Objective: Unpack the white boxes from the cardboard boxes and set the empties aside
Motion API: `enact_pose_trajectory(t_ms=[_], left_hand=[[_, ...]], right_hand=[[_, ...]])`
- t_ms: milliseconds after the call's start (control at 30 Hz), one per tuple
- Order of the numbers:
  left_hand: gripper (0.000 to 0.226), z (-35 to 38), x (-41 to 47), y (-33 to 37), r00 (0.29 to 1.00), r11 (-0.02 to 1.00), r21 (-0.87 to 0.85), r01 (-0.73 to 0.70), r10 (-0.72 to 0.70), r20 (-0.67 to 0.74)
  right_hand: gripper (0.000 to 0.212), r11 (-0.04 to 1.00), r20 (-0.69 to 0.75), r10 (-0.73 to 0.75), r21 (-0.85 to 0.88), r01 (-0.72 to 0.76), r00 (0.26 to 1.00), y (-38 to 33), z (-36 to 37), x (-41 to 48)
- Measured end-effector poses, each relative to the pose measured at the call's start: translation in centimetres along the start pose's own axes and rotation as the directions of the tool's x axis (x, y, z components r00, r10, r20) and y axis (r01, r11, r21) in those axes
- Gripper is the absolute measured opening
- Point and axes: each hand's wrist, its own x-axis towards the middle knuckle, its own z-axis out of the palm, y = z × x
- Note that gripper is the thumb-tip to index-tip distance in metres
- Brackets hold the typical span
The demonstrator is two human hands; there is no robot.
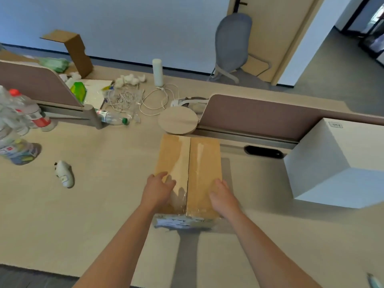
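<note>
A closed cardboard box [199, 163] lies on the desk in front of me, its two top flaps meeting along a dark centre seam under glossy clear tape. My left hand [158, 190] rests on the left flap near the box's near end, fingers relaxed and lying over the tape. My right hand [223, 196] lies flat on the right flap near the box's right edge. A large white box [340, 167] stands on the desk to the right. An opened cardboard box [76, 50] sits at the far left behind the divider.
Plastic bottles [25, 121] crowd the left edge. A white controller [65, 173] lies left of the box. A round wooden disc [177, 121], tangled cables [145, 96] and a white cylinder [158, 72] lie beyond. Brown dividers [259, 119] bound the desk. A grey chair [230, 44] stands behind.
</note>
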Motion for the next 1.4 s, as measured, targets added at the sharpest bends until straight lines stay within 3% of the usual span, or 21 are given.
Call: enact_pose_trajectory(t_ms=[267,367,500,600,767,900,1033,1167,1400], left_hand=[[0.053,4.5,-6.3,0.7,0.996,0.999,0.007,-0.048,0.048,0.078],[0.055,7.2,-9.6,1.2,0.993,0.999,-0.008,-0.046,0.046,0.106],[0.060,10.5,-14.1,2.2,0.992,0.999,-0.017,-0.042,0.043,0.116],[0.061,12.4,-16.9,2.8,0.993,0.999,0.000,-0.041,0.041,0.107],[0.064,14.1,-19.5,3.3,0.990,0.996,0.080,-0.045,0.034,0.139],[0.061,13.9,-20.3,4.0,0.993,0.981,0.181,-0.073,0.054,0.104],[0.041,13.9,-20.6,6.8,0.984,0.980,0.099,-0.174,0.170,0.052],[0.021,16.3,-20.9,10.6,0.950,0.962,-0.009,-0.273,0.271,0.156],[0.020,25.4,-23.5,16.2,0.835,0.928,-0.098,-0.359,0.366,0.412]], right_hand=[[0.058,0.997,-0.074,0.076,-0.004,-0.077,0.994,7.1,-1.0,-4.2],[0.052,0.995,-0.083,0.104,0.010,-0.104,0.991,10.7,-2.4,-6.5],[0.022,0.995,-0.085,0.099,0.039,-0.096,0.991,14.9,-4.2,-10.0],[0.043,0.996,-0.078,0.075,0.049,-0.072,0.994,17.4,-5.0,-12.3],[0.053,0.966,-0.024,0.092,0.244,-0.083,0.995,19.2,-6.5,-14.9],[0.044,0.913,-0.042,0.125,0.397,-0.098,0.991,19.8,-7.5,-16.1],[0.045,0.901,-0.125,0.161,0.424,-0.094,0.979,19.8,-8.0,-16.3],[0.045,0.884,-0.194,0.236,0.450,-0.128,0.952,20.6,-9.8,-17.0],[0.035,0.852,-0.331,0.372,0.493,-0.177,0.867,27.1,-13.7,-18.6]])
